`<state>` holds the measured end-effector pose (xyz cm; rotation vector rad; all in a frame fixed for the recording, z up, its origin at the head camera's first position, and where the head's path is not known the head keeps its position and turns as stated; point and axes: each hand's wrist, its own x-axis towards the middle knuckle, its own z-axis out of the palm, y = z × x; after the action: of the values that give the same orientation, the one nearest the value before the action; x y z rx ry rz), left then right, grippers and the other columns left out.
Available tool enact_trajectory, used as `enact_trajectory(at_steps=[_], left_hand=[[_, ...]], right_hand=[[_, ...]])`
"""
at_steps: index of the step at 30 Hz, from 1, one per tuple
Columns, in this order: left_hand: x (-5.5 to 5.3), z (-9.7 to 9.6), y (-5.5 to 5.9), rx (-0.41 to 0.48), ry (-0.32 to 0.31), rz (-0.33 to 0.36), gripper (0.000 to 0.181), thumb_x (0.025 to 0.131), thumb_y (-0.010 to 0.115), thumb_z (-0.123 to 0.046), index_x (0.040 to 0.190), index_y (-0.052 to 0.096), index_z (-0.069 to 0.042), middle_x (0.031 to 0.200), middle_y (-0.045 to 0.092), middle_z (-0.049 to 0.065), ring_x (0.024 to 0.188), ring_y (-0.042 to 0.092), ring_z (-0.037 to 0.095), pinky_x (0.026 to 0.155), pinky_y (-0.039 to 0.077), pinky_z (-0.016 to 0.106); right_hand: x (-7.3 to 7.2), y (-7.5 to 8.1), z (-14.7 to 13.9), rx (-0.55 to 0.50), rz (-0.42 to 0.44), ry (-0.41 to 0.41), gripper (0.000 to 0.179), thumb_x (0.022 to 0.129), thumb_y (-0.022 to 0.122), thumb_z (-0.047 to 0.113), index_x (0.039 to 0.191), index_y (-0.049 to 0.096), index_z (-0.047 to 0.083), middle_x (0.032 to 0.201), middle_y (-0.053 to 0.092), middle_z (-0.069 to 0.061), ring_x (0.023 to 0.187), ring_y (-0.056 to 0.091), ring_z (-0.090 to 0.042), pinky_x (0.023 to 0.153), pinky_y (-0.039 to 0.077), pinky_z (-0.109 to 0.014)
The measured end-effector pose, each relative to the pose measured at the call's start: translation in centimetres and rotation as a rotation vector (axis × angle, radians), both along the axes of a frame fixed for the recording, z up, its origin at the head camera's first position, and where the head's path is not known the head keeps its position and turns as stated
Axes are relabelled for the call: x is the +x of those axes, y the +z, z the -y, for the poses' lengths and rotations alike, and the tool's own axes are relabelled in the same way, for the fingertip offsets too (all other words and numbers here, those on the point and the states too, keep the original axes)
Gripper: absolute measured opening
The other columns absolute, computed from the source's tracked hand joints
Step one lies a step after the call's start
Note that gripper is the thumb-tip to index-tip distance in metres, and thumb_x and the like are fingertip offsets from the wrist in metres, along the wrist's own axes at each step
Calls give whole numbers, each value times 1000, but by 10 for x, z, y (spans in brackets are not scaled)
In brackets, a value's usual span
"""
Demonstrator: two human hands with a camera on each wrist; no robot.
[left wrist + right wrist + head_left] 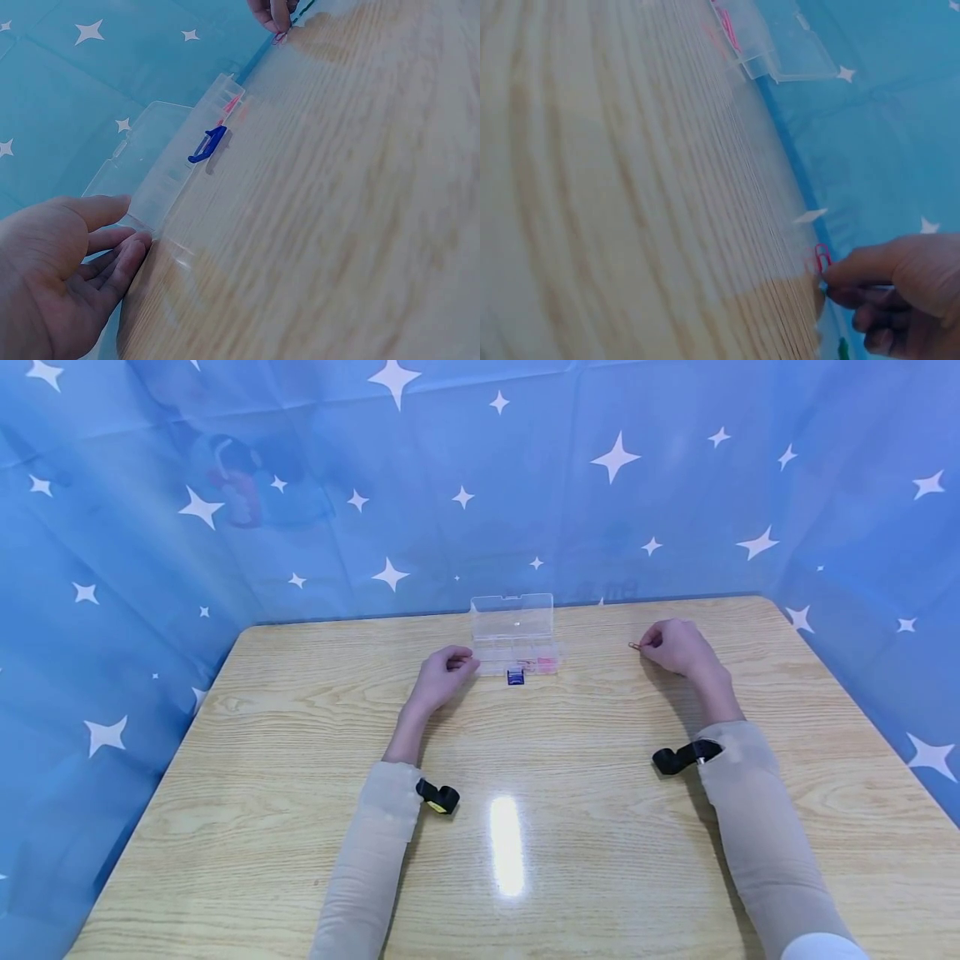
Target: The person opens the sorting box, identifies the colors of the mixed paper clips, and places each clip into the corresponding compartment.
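Note:
A clear plastic box [491, 653] with compartments stands near the table's far edge, its lid [512, 614] raised. My left hand [442, 678] is at its left end, and the left wrist view shows curled fingers [124, 274] and thumb holding the box's near corner. Pink paper clips [729, 30] lie in the box's right-hand compartments. A blue latch-like piece [207, 145] sits at the front side. To the right, apart from the box, my right hand [678, 647] pinches a reddish-pink paper clip [822, 257] between thumb and forefinger, just above the table.
The light wood table [570, 777] has a bright glare patch [507, 846] in its middle. A blue star-patterned curtain [517, 468] hangs right behind the far edge. Black wrist cameras [442, 799] are strapped over both sleeves. A small green thing [844, 349] shows below the right hand.

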<state>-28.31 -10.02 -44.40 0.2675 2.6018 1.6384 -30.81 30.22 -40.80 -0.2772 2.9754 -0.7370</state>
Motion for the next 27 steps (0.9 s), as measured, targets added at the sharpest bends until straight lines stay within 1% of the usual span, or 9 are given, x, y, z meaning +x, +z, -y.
enact_trajectory(at_steps=[4,10,16,21,24,27], left_hand=[[0,-1,0,-5,1,3,36,103,62,-21,131,62,1,120,64,15,112,60,27,97,49,38],[0,0,0,-1,-2,-7,37,103,62,-21,131,62,2,119,64,15,111,60,27,97,49,37],[0,0,-1,4,-7,-9,37,103,62,-22,131,62,2,119,64,16,111,60,27,97,49,37],[0,0,0,9,-6,3,37,103,62,-23,131,62,2,119,64,16,111,60,27,97,50,37],[0,0,0,11,-7,7,38,102,62,-23,131,62,2,120,64,16,112,60,27,97,50,37],[0,0,0,20,-7,9,38,102,62,-22,131,62,2,120,64,16,112,60,28,97,50,38]], right_hand=[[1,2,3,-20,9,0,22,100,60,13,105,69,-7,101,67,-23,83,60,-31,67,49,-40],[3,8,11,-62,-31,9,20,99,60,11,107,70,-5,101,67,-21,84,60,-31,65,47,-36],[2,12,22,-86,-60,39,18,97,61,10,104,70,-5,98,68,-19,90,62,-34,74,49,-41],[4,18,33,-100,-65,58,18,98,62,11,104,70,-4,98,69,-17,90,63,-33,78,50,-45],[6,23,42,-114,-83,69,17,98,62,11,103,70,-3,96,69,-16,88,63,-32,78,50,-45],[6,26,51,-132,-102,77,17,97,62,10,101,71,-4,94,69,-16,86,63,-31,74,50,-41]])
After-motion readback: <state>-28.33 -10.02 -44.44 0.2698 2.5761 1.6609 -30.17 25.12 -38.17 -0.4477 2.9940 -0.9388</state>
